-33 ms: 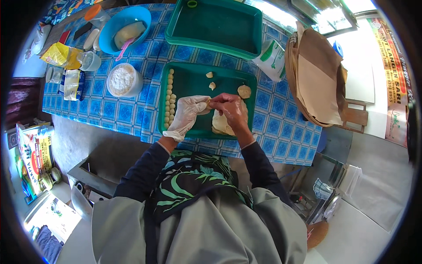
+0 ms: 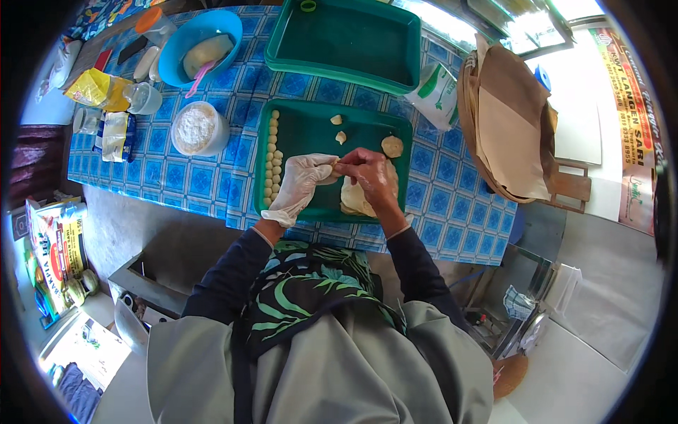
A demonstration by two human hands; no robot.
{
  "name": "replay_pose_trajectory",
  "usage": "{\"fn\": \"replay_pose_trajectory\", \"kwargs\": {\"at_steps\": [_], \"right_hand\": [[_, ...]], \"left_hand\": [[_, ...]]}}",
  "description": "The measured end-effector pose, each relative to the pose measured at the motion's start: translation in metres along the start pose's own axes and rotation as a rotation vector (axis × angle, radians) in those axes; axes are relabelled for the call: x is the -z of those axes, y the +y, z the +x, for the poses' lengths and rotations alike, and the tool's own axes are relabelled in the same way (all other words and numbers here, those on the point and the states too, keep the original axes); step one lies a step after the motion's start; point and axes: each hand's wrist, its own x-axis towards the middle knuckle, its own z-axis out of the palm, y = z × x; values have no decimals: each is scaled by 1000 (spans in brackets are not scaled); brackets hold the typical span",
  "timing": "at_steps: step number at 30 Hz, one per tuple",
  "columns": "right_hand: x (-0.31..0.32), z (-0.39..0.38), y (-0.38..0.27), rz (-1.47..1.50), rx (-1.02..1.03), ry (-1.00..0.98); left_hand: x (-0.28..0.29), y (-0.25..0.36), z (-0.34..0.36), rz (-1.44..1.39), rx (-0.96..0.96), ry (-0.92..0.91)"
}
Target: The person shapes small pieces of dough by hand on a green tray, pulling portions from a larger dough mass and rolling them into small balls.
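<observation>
My left hand (image 2: 300, 185), in a white glove, and my bare right hand (image 2: 367, 177) meet fingertip to fingertip over a green tray (image 2: 311, 131). Together they pinch a small piece of dough (image 2: 336, 167). A larger pale dough lump (image 2: 352, 199) lies on the tray under my right hand. Rows of small dough balls (image 2: 272, 159) line the tray's left side. A flattened dough disc (image 2: 392, 146) and two small dough bits (image 2: 339, 128) lie at the tray's far end.
A second green tray (image 2: 339, 42) stands behind on the blue checked tablecloth (image 2: 183, 177). To the left are a white flour bowl (image 2: 198, 128), a blue bowl (image 2: 201, 46) with a pink spatula, and a yellow packet (image 2: 95, 88). A paper-lined basket (image 2: 505, 120) sits at the right.
</observation>
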Motion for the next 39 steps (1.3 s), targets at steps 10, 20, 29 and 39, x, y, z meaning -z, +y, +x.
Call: {"fn": "replay_pose_trajectory", "kwargs": {"at_steps": [10,20,29,39], "right_hand": [[-17,-3,23,-52,216,95],[-31,-3,27,-29,458,123],[-38,-1,34,192,281,237],[-46,-5,16,184,111,-19]], "left_hand": [[11,17,-4,49,208,10],[13,0,-6,-129,78,185],[-12,7,-27,112,-99,305],[32,14,-22,-85,123,118]]}}
